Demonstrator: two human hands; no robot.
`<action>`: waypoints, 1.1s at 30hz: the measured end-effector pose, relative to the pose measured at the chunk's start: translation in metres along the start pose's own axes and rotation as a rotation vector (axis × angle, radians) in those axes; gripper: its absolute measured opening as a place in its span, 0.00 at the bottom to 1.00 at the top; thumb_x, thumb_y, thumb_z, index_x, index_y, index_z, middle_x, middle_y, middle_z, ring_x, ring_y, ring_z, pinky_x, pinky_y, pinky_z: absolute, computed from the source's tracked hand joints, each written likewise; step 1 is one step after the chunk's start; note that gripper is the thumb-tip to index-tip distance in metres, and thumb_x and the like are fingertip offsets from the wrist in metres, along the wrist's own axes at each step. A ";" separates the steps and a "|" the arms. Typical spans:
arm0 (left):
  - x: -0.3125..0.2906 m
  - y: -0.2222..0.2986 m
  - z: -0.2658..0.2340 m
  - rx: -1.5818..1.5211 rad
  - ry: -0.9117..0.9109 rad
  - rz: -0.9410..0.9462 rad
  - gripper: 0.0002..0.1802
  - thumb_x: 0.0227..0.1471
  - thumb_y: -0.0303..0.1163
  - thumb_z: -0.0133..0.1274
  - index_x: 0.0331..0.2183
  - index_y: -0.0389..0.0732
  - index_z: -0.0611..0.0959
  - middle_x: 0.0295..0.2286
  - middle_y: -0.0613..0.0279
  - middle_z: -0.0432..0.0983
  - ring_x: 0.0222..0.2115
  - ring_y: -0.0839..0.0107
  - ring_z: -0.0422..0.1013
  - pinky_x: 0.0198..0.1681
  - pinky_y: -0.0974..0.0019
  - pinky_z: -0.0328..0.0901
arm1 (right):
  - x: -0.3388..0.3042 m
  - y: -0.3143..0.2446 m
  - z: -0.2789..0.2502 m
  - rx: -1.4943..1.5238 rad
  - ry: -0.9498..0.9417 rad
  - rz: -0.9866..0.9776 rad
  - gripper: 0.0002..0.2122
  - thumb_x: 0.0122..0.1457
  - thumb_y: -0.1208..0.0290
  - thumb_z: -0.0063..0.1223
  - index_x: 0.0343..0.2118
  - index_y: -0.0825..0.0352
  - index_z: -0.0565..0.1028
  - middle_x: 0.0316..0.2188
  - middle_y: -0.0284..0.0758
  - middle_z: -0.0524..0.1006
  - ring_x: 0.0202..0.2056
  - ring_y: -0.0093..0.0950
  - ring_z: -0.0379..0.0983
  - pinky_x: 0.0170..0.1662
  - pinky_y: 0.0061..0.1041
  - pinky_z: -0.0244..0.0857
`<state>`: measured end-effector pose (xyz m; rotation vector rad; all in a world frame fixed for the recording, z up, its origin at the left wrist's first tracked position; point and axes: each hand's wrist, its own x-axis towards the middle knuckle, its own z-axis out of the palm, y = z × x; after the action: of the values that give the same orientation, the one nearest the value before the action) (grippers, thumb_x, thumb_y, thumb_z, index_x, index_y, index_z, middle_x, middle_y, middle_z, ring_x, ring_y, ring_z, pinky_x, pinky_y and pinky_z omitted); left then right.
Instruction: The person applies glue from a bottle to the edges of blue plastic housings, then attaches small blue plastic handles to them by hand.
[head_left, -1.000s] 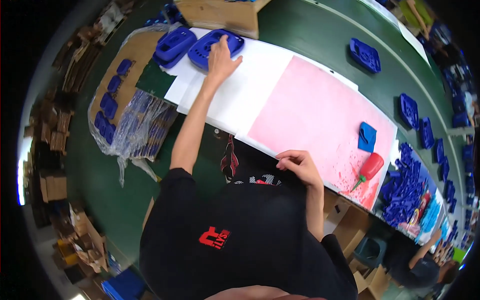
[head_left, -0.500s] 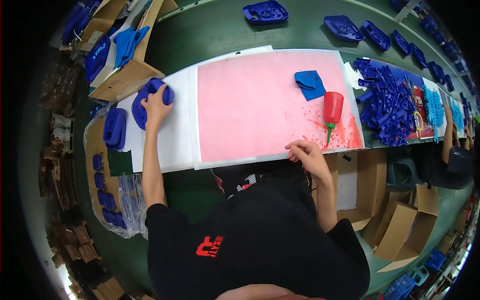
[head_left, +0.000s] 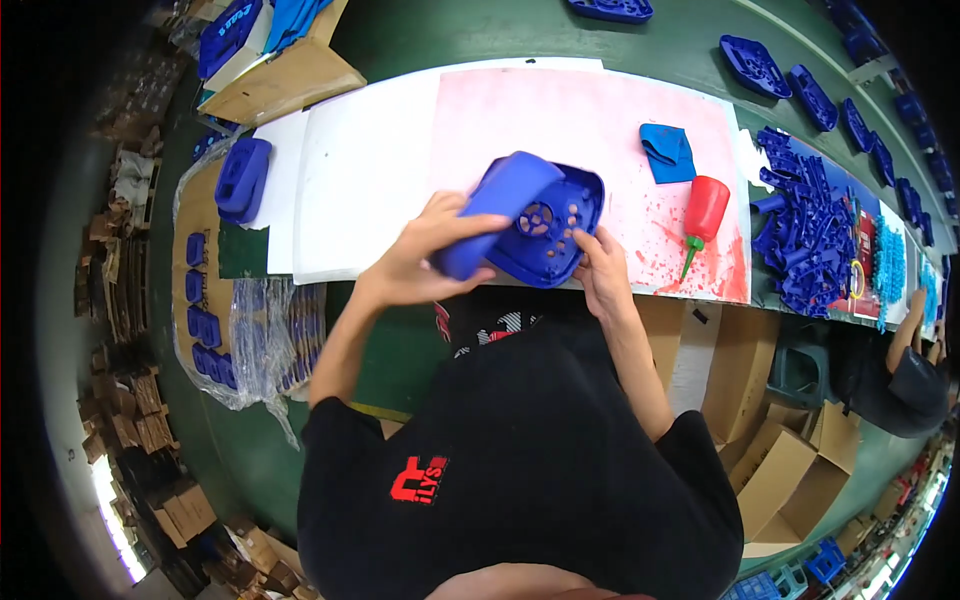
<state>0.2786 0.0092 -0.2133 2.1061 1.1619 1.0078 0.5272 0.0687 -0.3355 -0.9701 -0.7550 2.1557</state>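
Observation:
A blue plastic housing (head_left: pixel 560 245) is held tilted above the front of the pink-stained sheet, its hollow side with round holes showing. My left hand (head_left: pixel 425 245) is closed around the smooth, raised part on its left. At the opposite rim, my right hand (head_left: pixel 604 272) pinches the housing's edge, with fingertips reaching inside near the holes. To the right lie a folded blue cloth (head_left: pixel 667 155) and a red squeeze bottle (head_left: pixel 706 208) with a green nozzle. A similar blue housing (head_left: pixel 242 180) rests at the table's left end.
A pile of small blue plastic parts (head_left: pixel 805 235) lies on the right. A wooden box (head_left: pixel 285 85) stands at the back left. Open cardboard boxes (head_left: pixel 800 480) sit below on the right. A co-worker's arm (head_left: pixel 906 330) shows at far right. More blue shells (head_left: pixel 755 66) line the back.
My left hand has lifted the blue housing off the left white sheet and carried it right, in front of me. My right hand has come up to its rim. The view has shifted.

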 end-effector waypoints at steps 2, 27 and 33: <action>-0.028 -0.003 -0.004 -0.380 0.275 -0.004 0.37 0.41 0.23 0.60 0.54 0.35 0.67 0.32 0.58 0.72 0.37 0.69 0.69 0.49 0.59 0.63 | -0.010 0.002 0.000 -0.127 0.137 -0.052 0.19 0.63 0.66 0.48 0.53 0.70 0.64 0.47 0.40 0.73 0.42 0.31 0.75 0.41 0.33 0.73; 0.000 -0.071 0.053 0.441 0.506 -0.716 0.12 0.51 0.35 0.55 0.28 0.34 0.81 0.22 0.53 0.76 0.26 0.57 0.74 0.33 0.57 0.67 | 0.009 -0.142 -0.104 -1.753 0.887 -0.006 0.41 0.43 0.30 0.51 0.31 0.76 0.79 0.26 0.54 0.78 0.36 0.46 0.78 0.39 0.39 0.70; 0.010 -0.070 0.104 0.455 0.364 -0.873 0.20 0.43 0.43 0.60 0.20 0.36 0.75 0.16 0.49 0.73 0.20 0.51 0.73 0.25 0.52 0.65 | 0.017 -0.159 -0.123 -1.399 0.623 -0.019 0.29 0.46 0.45 0.61 0.33 0.73 0.80 0.25 0.43 0.80 0.30 0.33 0.79 0.34 0.29 0.70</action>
<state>0.3327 0.0426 -0.3215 1.4086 2.3797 0.7360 0.6669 0.2091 -0.2981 -2.0872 -1.9044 0.9028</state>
